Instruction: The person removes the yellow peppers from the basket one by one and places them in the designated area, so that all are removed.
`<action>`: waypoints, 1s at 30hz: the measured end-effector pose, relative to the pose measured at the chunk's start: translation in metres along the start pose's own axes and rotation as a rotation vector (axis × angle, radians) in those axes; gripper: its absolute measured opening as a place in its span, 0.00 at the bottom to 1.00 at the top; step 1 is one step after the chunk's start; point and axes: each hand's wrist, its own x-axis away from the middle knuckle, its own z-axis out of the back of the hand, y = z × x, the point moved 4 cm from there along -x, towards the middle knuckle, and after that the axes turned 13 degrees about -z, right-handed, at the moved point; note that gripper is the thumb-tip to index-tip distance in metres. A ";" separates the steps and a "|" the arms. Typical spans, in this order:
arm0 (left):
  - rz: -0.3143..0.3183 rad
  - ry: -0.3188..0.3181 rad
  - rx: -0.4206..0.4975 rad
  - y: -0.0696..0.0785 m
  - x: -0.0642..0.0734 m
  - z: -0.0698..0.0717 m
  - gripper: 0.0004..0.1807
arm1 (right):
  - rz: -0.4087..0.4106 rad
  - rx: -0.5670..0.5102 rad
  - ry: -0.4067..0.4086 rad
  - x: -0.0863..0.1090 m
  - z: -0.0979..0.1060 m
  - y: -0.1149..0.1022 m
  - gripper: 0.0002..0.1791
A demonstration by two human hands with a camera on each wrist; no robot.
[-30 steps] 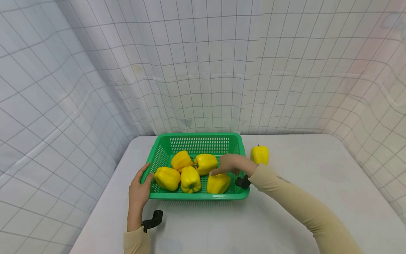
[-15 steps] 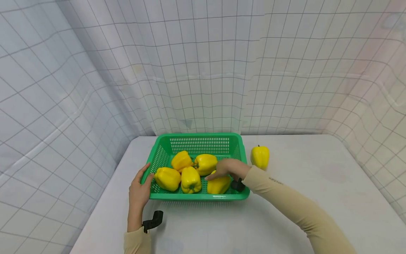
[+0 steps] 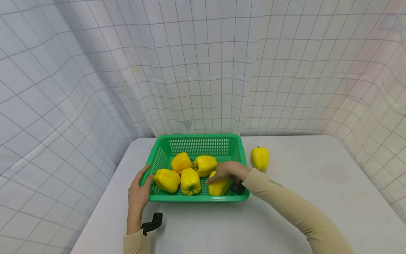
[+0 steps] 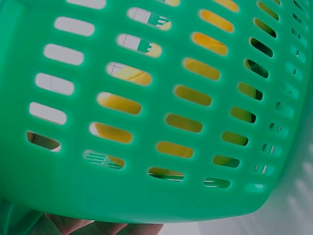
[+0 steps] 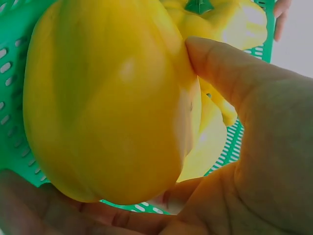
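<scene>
Head view: six yellow peppers, five in one basket [image 3: 196,141], right hand [image 3: 227,170] gripping one [image 3: 219,185].

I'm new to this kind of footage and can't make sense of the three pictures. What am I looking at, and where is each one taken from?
No machine here: a person works with bare hands, wearing three cameras. The head view looks down on a table with a green basket holding five yellow peppers; a sixth pepper stands on the table beside it. The left hand rests against the basket's left side, so its wrist camera shows mostly green wall. The right hand has its grip on one pepper in the basket; its wrist camera shows that pepper close up, between thumb and fingers.
</scene>
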 end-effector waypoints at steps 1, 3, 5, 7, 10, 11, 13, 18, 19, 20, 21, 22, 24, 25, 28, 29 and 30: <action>0.000 0.000 0.002 0.000 0.000 0.000 0.27 | 0.003 -0.018 -0.003 0.000 0.000 0.000 0.50; 0.000 -0.003 -0.001 0.000 0.000 0.001 0.27 | 0.008 -0.045 -0.007 0.000 0.001 0.001 0.53; 0.001 -0.005 -0.002 0.000 0.000 0.001 0.26 | 0.016 -0.068 -0.013 0.000 0.001 0.001 0.55; 0.001 -0.009 -0.004 0.000 0.000 0.001 0.27 | 0.023 -0.079 -0.016 0.000 0.001 0.001 0.56; 0.001 -0.011 0.002 0.000 0.000 0.000 0.27 | 0.034 -0.093 -0.019 0.000 0.001 0.001 0.55; 0.000 -0.012 0.003 0.000 0.000 0.000 0.27 | 0.039 -0.102 -0.020 0.000 0.001 0.001 0.55; 0.001 -0.010 0.002 0.000 0.000 0.000 0.27 | 0.055 -0.116 -0.018 -0.001 0.001 0.001 0.54; 0.005 -0.008 -0.008 -0.001 0.001 0.000 0.27 | 0.097 -0.153 -0.021 -0.001 0.001 0.001 0.54; 0.005 -0.009 -0.007 -0.002 0.001 0.000 0.27 | 0.102 -0.157 -0.022 0.000 0.001 0.002 0.55; 0.004 -0.009 -0.008 -0.002 0.001 0.000 0.27 | 0.106 -0.164 -0.023 0.000 0.001 0.002 0.55; 0.004 -0.010 -0.008 -0.002 0.001 -0.001 0.27 | 0.110 -0.171 -0.025 0.000 0.001 0.002 0.55; 0.005 -0.010 -0.009 -0.003 0.001 -0.001 0.27 | 0.116 -0.180 -0.027 0.000 0.001 0.002 0.55; 0.006 -0.010 -0.007 -0.004 0.001 -0.001 0.27 | 0.125 -0.187 -0.026 0.000 0.001 0.003 0.54; 0.007 -0.009 -0.006 -0.004 0.001 -0.001 0.27 | 0.128 -0.187 -0.024 0.000 0.001 0.003 0.54; 0.008 -0.005 -0.001 -0.004 0.001 -0.001 0.27 | 0.141 -0.179 -0.019 -0.001 0.002 0.004 0.54; 0.009 -0.005 -0.001 -0.004 0.001 -0.001 0.27 | 0.148 -0.177 -0.017 -0.001 0.002 0.004 0.53; 0.008 -0.005 -0.001 -0.004 0.001 -0.001 0.27 | 0.159 -0.172 -0.014 -0.001 0.003 0.004 0.52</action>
